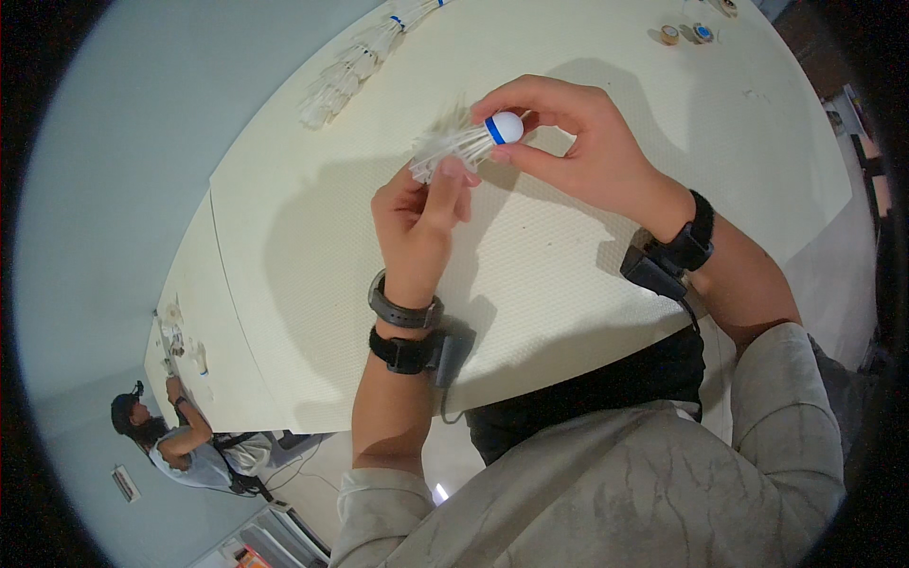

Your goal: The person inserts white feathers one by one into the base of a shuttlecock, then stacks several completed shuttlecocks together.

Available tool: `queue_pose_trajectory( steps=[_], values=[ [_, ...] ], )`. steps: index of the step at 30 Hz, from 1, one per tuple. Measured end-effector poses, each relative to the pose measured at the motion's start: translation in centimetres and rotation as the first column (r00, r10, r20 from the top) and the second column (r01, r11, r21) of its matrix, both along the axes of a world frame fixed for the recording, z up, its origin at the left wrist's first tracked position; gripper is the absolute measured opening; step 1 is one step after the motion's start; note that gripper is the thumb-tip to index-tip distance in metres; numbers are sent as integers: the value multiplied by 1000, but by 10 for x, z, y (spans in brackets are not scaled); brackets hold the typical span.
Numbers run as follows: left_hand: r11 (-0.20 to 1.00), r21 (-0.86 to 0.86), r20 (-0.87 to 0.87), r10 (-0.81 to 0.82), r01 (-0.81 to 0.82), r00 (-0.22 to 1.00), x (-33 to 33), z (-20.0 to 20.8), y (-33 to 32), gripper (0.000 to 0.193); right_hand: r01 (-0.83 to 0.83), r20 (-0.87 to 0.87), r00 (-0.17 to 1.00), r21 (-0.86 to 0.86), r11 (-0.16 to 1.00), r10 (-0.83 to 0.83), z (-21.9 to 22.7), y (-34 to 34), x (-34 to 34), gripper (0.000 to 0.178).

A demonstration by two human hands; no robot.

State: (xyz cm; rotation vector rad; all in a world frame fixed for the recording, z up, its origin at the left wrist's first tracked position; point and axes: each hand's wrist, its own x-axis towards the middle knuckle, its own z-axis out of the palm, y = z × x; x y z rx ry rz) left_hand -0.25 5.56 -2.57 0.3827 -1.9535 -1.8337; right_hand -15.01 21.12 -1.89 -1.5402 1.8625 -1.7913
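Between my two hands, above the table, a white feather shuttlecock (464, 143) lies nearly level with its cork to the right. A blue band rings the base of the cork. My left hand (422, 210) grips the feathered end, thumb on top of the feathers. With thumb and fingers, my right hand (595, 142) pinches around the blue band and the cork. Some feather tips on the far side look blurred. Both wrists carry black straps with small dark boxes.
A row of nested shuttlecocks (346, 80) lies at the far left of the white table (530, 303). Small tape rolls (669, 35) sit at the far right. Another person (185, 437) works at the table's left end, near a few small white items.
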Motion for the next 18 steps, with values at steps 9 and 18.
queue_pose_trajectory(
  steps=[9, 18],
  values=[
    [999, 45, -110, -17, 22, 994, 2, -2, -5, 25, 7, -24, 1000, -43, 999, -8, 0, -2, 0, 25],
    [995, 20, -124, 99, -97, 987, 12, 4, -25, 26, 183, 109, 978, -36, 982, -178, -15, -1, -34, 24]
  ],
)
